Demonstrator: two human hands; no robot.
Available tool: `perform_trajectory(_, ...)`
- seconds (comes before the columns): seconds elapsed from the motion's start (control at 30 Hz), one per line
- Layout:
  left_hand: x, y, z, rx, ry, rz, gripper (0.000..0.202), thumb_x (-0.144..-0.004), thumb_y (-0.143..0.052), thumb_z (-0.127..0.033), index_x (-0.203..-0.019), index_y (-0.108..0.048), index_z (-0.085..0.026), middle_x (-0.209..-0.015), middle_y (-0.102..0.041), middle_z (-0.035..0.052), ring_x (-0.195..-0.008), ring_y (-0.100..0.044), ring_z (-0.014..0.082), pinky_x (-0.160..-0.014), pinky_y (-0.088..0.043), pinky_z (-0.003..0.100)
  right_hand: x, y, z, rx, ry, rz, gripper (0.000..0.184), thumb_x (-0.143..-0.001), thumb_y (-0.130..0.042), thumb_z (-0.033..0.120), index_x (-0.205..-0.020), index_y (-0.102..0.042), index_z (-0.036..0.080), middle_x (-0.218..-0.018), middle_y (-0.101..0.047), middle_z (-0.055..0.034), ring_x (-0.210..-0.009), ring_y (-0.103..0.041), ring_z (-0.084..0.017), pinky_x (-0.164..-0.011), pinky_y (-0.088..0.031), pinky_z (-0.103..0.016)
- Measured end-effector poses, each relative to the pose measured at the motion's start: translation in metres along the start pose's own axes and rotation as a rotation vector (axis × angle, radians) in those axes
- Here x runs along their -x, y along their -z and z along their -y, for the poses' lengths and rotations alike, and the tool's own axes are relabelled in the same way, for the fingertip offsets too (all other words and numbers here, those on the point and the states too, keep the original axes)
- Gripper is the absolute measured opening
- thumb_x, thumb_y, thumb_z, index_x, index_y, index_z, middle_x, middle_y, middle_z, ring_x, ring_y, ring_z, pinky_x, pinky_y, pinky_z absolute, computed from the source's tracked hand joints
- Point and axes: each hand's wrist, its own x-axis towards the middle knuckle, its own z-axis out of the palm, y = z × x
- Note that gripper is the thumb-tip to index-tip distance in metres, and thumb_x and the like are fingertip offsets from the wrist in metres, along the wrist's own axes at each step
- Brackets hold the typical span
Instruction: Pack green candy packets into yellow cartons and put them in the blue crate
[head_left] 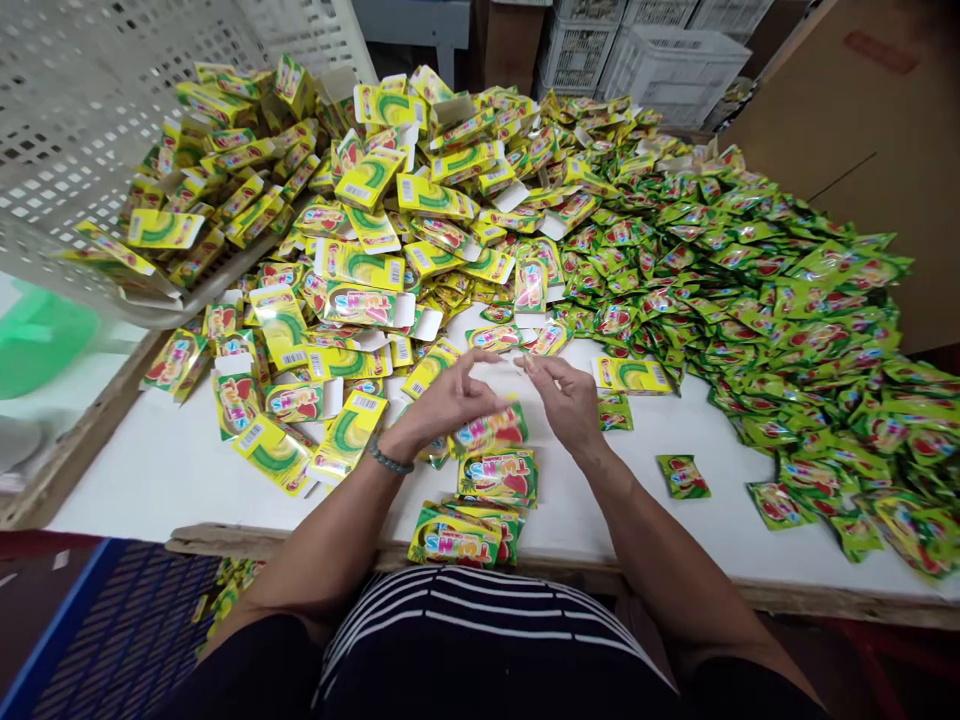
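My left hand [456, 402], with a beaded bracelet at the wrist, is over the white table with index finger and thumb apart and nothing visible between them. Just below it is a blurred candy box [501, 430], apparently apart from the fingers. My right hand [561, 395] is closed in a pinch close to the left fingertips; what it pinches, if anything, is too small to make out. Nearer my body lie a "Twins" candy box [496, 476] and a small overlapping stack of boxes [454, 538]. A single green candy packet [682, 477] rests right of my right forearm.
Yellow-green boxes [360, 265], several with flaps open, are heaped at left and centre, spilling from a tipped white crate [45, 130]. A large pile of green packets [750, 290] covers the right. A blue crate [105, 620] stands below the table's wooden edge.
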Motion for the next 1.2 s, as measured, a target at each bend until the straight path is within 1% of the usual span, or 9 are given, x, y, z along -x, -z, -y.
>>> perform_trajectory(0.07,0.005,0.000,-0.004,-0.129,0.060,0.273,0.057,-0.068,-0.081,-0.035,-0.118,-0.056,-0.021,-0.067,-0.070,-0.0001,-0.054,-0.056,0.0100,-0.054,-0.039,0.020,-0.018,0.005,-0.014,0.172,-0.016,-0.112,0.040,-0.087,-0.053,0.053,-0.102,-0.072,0.021,-0.104,-0.073,-0.0109,-0.098,-0.064,-0.026,-0.090,-0.049,-0.043)
perform_trajectory(0.13,0.006,0.000,-0.004,-0.240,0.045,0.375,0.046,-0.069,-0.079,-0.033,-0.111,-0.064,-0.021,-0.083,-0.075,0.0069,-0.071,-0.066,0.0157,-0.065,-0.047,0.025,-0.039,0.011,-0.029,0.391,-0.014,-0.107,0.056,-0.082,-0.058,0.058,-0.120,-0.065,0.017,-0.122,-0.066,-0.0160,-0.113,-0.056,-0.032,-0.099,-0.041,-0.050)
perform_trajectory(0.3,-0.006,0.009,0.013,-0.273,-0.028,0.051,0.027,-0.076,-0.071,-0.038,-0.092,-0.070,-0.016,-0.076,-0.072,0.0061,-0.066,-0.063,0.0147,-0.060,-0.044,0.024,-0.064,0.021,-0.055,0.824,-0.067,0.269,0.092,-0.064,-0.075,0.065,-0.140,-0.048,0.022,-0.141,-0.050,-0.0200,-0.128,-0.040,-0.043,-0.099,-0.032,-0.058)
perform_trajectory(0.5,-0.014,0.015,0.030,-0.359,0.014,-0.163,0.028,-0.073,-0.071,-0.044,-0.073,-0.069,-0.016,-0.061,-0.065,0.0031,-0.052,-0.053,0.0118,-0.049,-0.036,0.021,-0.023,0.029,-0.056,1.052,0.054,0.175,0.069,-0.075,-0.051,0.079,-0.093,-0.071,0.015,-0.100,-0.062,-0.0206,-0.104,-0.050,-0.038,-0.085,-0.037,-0.051)
perform_trajectory(0.67,-0.014,0.012,0.033,-0.385,0.032,-0.200,0.028,-0.069,-0.073,-0.045,-0.066,-0.068,-0.017,-0.059,-0.064,0.0032,-0.051,-0.053,0.0126,-0.047,-0.035,0.022,0.009,0.022,-0.049,0.866,0.100,0.333,0.065,-0.075,-0.059,0.073,-0.111,-0.066,0.020,-0.109,-0.062,-0.0162,-0.100,-0.054,-0.033,-0.082,-0.043,-0.043)
perform_trajectory(0.87,-0.019,0.008,0.039,-0.145,0.081,-0.278,0.040,-0.067,-0.075,-0.052,-0.059,-0.061,-0.015,-0.053,-0.060,0.0021,-0.049,-0.053,0.0117,-0.048,-0.040,0.023,0.008,-0.001,-0.017,0.442,0.026,0.228,0.065,-0.072,-0.066,0.065,-0.121,-0.063,0.021,-0.110,-0.065,-0.0132,-0.102,-0.060,-0.031,-0.087,-0.049,-0.044)
perform_trajectory(1.03,-0.021,0.021,0.031,0.209,-0.085,-0.605,0.041,-0.069,-0.075,-0.051,-0.078,-0.057,-0.016,-0.060,-0.061,-0.0006,-0.050,-0.054,0.0106,-0.048,-0.042,0.022,-0.035,-0.025,0.001,0.023,0.020,0.506,0.059,-0.074,-0.069,0.052,-0.124,-0.063,0.023,-0.126,-0.064,-0.0095,-0.101,-0.064,-0.024,-0.086,-0.052,-0.039)
perform_trajectory(1.1,-0.018,0.028,0.025,0.280,-0.083,-0.697,0.039,-0.068,-0.078,-0.044,-0.084,-0.055,-0.017,-0.061,-0.060,-0.0023,-0.049,-0.054,0.0099,-0.048,-0.043,0.021,-0.066,-0.038,-0.001,-0.026,0.027,0.474,0.040,-0.084,-0.059,0.044,-0.116,-0.068,0.021,-0.112,-0.070,-0.0075,-0.096,-0.065,-0.022,-0.087,-0.052,-0.038)
perform_trajectory(1.2,-0.013,0.033,0.018,0.307,-0.051,-0.770,0.035,-0.070,-0.077,-0.033,-0.088,-0.052,-0.017,-0.061,-0.059,-0.0048,-0.049,-0.052,0.0081,-0.051,-0.045,0.020,-0.115,-0.065,-0.006,0.281,0.170,0.300,0.030,-0.086,-0.050,0.022,-0.108,-0.071,0.018,-0.108,-0.071,-0.0099,-0.100,-0.064,-0.025,-0.093,-0.049,-0.041)
